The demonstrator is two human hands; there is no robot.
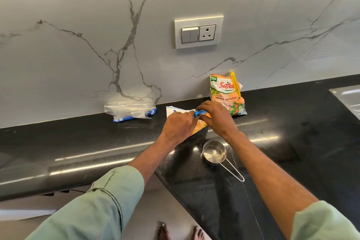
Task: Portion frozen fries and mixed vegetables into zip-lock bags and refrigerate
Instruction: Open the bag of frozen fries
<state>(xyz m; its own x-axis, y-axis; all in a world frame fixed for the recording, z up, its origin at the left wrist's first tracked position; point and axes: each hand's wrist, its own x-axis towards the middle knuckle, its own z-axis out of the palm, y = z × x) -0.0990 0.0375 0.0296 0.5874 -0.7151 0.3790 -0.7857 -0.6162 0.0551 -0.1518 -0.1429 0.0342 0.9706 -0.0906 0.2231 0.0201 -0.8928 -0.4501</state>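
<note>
A fries packet [174,111], white and orange, lies on the black counter [292,122] near the wall. A blue clip [200,112] sits across its folded end. My left hand [180,125] and my right hand [216,116] both pinch that clip, fingers curled, covering most of the packet. Behind my right hand, an orange mixed vegetables packet [227,93] leans against the wall with a yellow clip [235,83] on its top. A stack of clear zip-lock bags [131,111] lies to the left by the wall.
A steel measuring cup [214,154] with a wire handle stands in front of my hands. A sink rim [348,99] shows at the far right. A switch and socket plate [198,32] is on the marble wall. Bare feet are visible on the floor below.
</note>
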